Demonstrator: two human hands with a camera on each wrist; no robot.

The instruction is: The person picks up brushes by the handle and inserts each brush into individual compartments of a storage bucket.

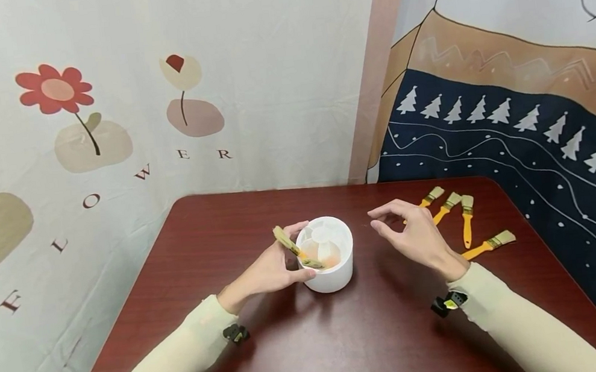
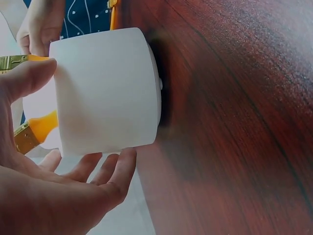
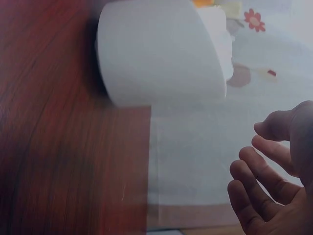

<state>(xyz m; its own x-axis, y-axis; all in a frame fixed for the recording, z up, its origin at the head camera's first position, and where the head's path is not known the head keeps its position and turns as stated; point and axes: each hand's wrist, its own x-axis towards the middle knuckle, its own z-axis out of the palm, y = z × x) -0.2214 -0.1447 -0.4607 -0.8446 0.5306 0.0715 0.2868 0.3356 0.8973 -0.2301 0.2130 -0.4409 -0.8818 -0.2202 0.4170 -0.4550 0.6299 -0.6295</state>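
A white round pen holder (image 1: 335, 280) with inner compartments stands on the table, near its middle. My left hand (image 1: 269, 271) holds it from the left, the thumb at the near rim and the fingers round the far side. Two paintbrushes are in its left part, bristles up: one brush (image 1: 287, 240) leans out left past the rim, the other brush (image 1: 314, 263) sits by the near rim. Their yellow handles go down inside, where the ends are hidden. To the right of the holder, my right hand (image 1: 414, 234) hovers above the table with loosely bent fingers and nothing between them.
Several more yellow-handled paintbrushes (image 1: 468, 222) lie at the right of the dark red table (image 1: 189, 240), partly behind the right hand. A printed curtain (image 1: 276, 79) hangs behind the table's far edge, and a dark blue tree-patterned one (image 1: 523, 150) at the right.
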